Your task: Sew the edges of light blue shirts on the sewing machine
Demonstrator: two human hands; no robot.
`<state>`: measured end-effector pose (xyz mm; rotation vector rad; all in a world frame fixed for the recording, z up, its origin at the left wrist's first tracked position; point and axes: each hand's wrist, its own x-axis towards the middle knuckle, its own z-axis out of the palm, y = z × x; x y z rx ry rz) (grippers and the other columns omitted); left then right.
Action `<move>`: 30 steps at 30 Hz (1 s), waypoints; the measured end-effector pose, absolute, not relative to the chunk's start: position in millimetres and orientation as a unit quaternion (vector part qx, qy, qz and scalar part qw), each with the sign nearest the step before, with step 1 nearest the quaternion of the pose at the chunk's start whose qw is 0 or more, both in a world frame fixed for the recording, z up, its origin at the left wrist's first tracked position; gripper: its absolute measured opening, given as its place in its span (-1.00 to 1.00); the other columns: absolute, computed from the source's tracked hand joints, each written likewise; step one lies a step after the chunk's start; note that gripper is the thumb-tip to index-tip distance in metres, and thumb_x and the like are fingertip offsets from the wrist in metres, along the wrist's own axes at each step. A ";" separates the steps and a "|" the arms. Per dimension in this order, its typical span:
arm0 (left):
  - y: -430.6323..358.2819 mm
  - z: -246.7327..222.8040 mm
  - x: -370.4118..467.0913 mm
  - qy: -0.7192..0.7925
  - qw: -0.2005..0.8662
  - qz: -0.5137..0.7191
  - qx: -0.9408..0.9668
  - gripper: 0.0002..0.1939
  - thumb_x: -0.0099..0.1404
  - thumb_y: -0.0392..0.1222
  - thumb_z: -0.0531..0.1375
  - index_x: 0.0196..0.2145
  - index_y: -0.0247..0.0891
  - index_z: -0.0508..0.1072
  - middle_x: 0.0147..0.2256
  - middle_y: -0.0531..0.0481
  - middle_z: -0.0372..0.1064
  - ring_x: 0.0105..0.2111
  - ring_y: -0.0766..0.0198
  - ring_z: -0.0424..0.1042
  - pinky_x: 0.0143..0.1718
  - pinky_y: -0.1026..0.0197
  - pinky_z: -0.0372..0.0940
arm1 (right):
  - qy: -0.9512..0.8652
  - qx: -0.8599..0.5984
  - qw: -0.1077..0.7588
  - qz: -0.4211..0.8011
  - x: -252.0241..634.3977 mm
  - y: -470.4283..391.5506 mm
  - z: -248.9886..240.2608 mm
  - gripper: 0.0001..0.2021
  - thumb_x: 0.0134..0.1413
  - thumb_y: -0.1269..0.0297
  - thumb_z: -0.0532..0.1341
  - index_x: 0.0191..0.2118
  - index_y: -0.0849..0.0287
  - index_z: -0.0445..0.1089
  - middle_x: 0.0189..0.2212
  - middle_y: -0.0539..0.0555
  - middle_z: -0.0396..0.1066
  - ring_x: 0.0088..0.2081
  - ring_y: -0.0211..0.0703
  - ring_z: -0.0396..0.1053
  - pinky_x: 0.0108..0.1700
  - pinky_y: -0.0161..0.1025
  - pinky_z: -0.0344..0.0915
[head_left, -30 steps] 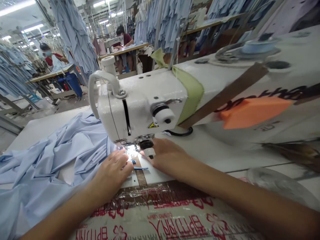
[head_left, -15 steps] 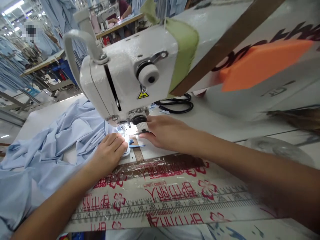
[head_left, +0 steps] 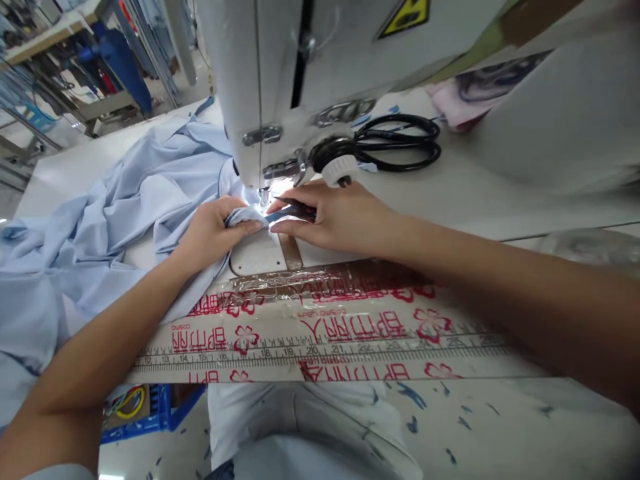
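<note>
Light blue fabric (head_left: 165,180) lies bunched on the left of the white table. My left hand (head_left: 215,227) pinches a folded edge of it, just left of the needle area. A small dark tool (head_left: 295,211), like thread snips, is in my right hand (head_left: 340,217), its tip at a dark blue strip beside the fabric edge. Both hands are close together under the lit head of the white sewing machine (head_left: 280,80). The presser foot (head_left: 264,195) stands just behind the fingertips.
A coiled black cable (head_left: 400,142) lies behind my right hand. A taped ruler strip (head_left: 320,353) runs along the table's front edge. Below are a blue crate (head_left: 163,410) and scraps on the floor. A pink cloth (head_left: 460,100) sits behind the machine.
The view has tilted down and closer. My left hand, earlier flat on the fabric, now pinches its edge, lifted a little. The dark tool now shows in my right hand, beside the left fingertips.
</note>
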<state>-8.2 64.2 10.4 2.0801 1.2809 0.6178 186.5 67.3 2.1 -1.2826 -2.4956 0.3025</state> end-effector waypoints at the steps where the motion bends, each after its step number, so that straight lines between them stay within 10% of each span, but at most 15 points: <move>1: 63.9 9.8 -7.9 0.481 0.300 0.233 0.790 -0.91 0.12 -0.22 0.21 -0.43 -0.30 0.43 -0.46 0.05 0.32 -0.45 0.35 0.28 -0.33 0.23 0.19 | -0.872 -0.451 0.156 0.105 186.8 66.8 2.3 -0.76 0.05 0.17 0.16 -0.21 0.20 0.40 -0.39 0.06 0.40 -0.38 -0.18 0.29 -0.37 -0.27 0.11; 30: 57.9 2.7 -4.7 0.415 0.247 0.287 0.827 -0.95 0.14 -0.28 0.17 -0.41 -0.32 0.41 -0.39 -0.01 0.40 -0.37 0.32 0.34 -0.30 0.24 0.24 | -0.878 -0.427 0.170 0.134 188.8 60.6 3.2 -0.78 0.05 0.17 0.10 -0.29 0.17 0.39 -0.38 0.07 0.41 -0.32 -0.12 0.32 -0.28 -0.22 0.18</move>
